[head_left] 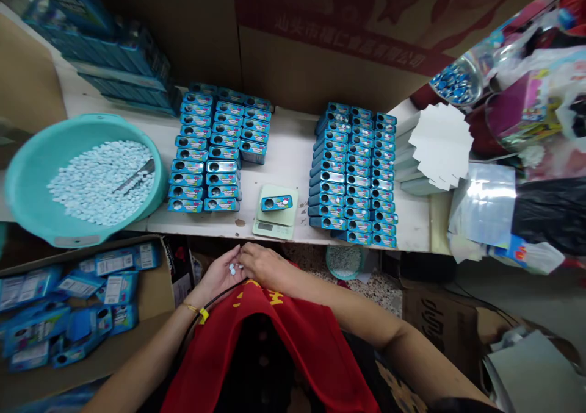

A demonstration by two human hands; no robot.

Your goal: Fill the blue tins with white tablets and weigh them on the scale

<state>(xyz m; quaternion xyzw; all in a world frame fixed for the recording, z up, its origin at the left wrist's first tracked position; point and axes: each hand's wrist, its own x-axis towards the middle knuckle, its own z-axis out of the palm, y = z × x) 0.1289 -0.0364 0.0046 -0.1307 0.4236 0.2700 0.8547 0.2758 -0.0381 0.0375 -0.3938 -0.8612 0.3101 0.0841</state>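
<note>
My left hand [223, 276] is cupped palm up in front of my body, with a few pale candies [233, 269] lying in it. Over its fingers my right hand [260, 262] is bent, fingers closed together; whatever they pinch is hidden. Just beyond both hands, a small digital scale [270, 226] stands on the white table, bearing one blue candy tin [276, 203] with a dark round opening. Blue tins stand in rows to the left [185, 179] and to the right [361, 175] of the scale. Pale candies show in some right-hand openings.
A turquoise basin [27, 187] of pale candies with a metal scoop stands left. Below it, a cardboard box [155, 315] holds more blue tins. A large carton [320, 41] walls off the back. White cards [442, 144] and plastic bags [485, 199] lie right; a smaller bowl [344, 274] sits below the table.
</note>
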